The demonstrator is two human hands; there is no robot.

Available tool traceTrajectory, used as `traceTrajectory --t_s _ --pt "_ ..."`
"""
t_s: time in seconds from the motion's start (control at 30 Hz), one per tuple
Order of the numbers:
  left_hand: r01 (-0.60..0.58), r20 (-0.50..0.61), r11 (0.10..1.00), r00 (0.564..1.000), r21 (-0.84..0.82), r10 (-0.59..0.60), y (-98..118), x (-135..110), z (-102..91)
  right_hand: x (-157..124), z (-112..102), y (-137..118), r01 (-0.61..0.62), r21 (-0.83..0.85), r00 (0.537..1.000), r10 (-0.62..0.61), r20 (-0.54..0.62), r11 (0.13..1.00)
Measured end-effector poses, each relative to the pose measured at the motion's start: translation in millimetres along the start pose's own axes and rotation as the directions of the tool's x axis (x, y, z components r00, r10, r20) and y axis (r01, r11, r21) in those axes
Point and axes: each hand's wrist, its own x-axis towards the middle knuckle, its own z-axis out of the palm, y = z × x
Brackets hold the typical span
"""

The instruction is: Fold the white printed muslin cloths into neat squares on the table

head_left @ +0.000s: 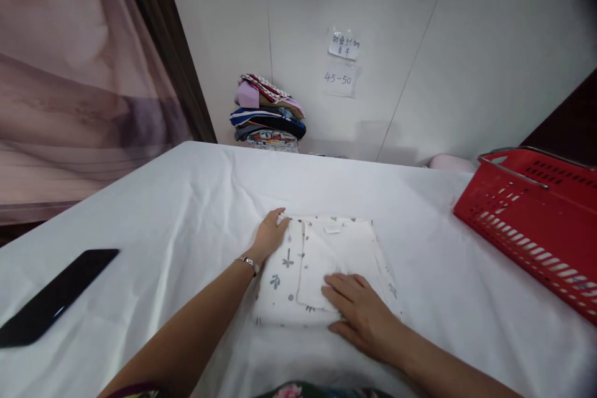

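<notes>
A folded white cloth with small grey leaf and plant prints lies in front of me. A plain white flap with a small tag near its far edge shows on top. My left hand, a bracelet at its wrist, is at the cloth's far left corner, with a bit of the edge between thumb and fingers. My right hand lies flat over the near right part of the flap, fingers stretched out.
A black phone-like slab lies at the left of the white-covered table. A red plastic basket with a metal handle stands at the right. Folded clothes are piled beyond the far edge. A pink curtain hangs at the left.
</notes>
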Motion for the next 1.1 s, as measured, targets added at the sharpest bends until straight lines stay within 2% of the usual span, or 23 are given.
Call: traceTrajectory --t_s 0.17,0.43,0.5,0.57,0.6,0.63,0.7,0.77,0.8,0.83,0.87,0.9,0.97,1.03,1.1 --pt "-0.015 -0.004 1.000 1.000 0.002 0.015 -1.8 1.0 -0.2 8.7 -3.4 12.4 -0.069 -0.008 0.994 0.068 -0.087 0.998" --pt "-0.029 -0.010 1.000 1.000 0.004 0.029 0.2 0.0 -2.5 30.6 -1.9 11.1 -0.148 -0.161 0.989 0.151 0.004 0.976" --pt "-0.036 -0.006 0.999 0.999 0.006 0.036 0.7 0.0 -3.4 34.1 -5.2 14.8 -0.159 -0.083 0.987 0.158 -0.012 0.984" --pt "-0.041 -0.004 0.999 0.999 0.011 0.041 0.9 0.3 -4.0 35.5 -12.7 22.7 -0.210 0.164 0.970 0.226 -0.085 0.964" --pt "-0.045 -0.003 0.999 0.999 0.013 0.045 0.9 0.5 -4.2 35.6 -17.6 28.5 -0.248 0.344 0.944 0.306 -0.124 0.905" --pt "-0.049 -0.003 0.999 0.999 0.016 0.049 0.6 0.8 -4.2 35.3 -22.6 35.6 -0.279 0.533 0.901 0.410 -0.142 0.799" --pt "-0.056 0.001 0.998 0.998 0.018 0.056 -0.2 1.4 -4.0 33.8 -31.9 52.3 -0.289 0.828 0.795 0.602 -0.072 0.481" --pt "-0.060 0.002 0.998 0.998 0.020 0.060 -1.6 2.4 -3.9 31.4 -38.4 69.2 -0.258 0.950 0.730 0.680 0.071 0.177" --pt "-0.061 0.003 0.998 0.998 0.021 0.061 -2.3 3.0 -3.9 30.0 -40.4 76.4 -0.236 0.969 0.717 0.686 0.123 0.073" --pt "-0.064 0.005 0.998 0.998 0.021 0.064 -2.9 3.7 -4.1 28.7 -41.7 82.6 -0.215 0.977 0.717 0.680 0.154 0.005" --pt "-0.067 0.006 0.998 0.998 0.021 0.067 -3.3 4.5 -4.3 27.7 -42.4 87.6 -0.197 0.980 0.720 0.674 0.163 -0.027" --pt "-0.069 0.007 0.997 0.998 0.024 0.069 -3.5 5.2 -4.7 27.1 -42.7 91.6 -0.186 0.982 0.722 0.675 0.153 -0.024" --pt "-0.069 0.013 0.997 0.998 0.037 0.069 -3.0 6.4 -5.7 28.0 -43.2 98.6 -0.215 0.975 0.704 0.702 0.112 0.059" --pt "-0.049 0.021 0.997 0.999 0.057 0.048 -1.7 6.7 -6.5 31.6 -43.9 106.4 -0.349 0.910 0.639 0.767 0.055 0.225" --pt "-0.025 0.026 0.997 0.999 0.070 0.023 -0.4 6.2 -7.0 37.0 -45.0 116.3 -0.530 0.741 0.587 0.809 -0.031 0.413"
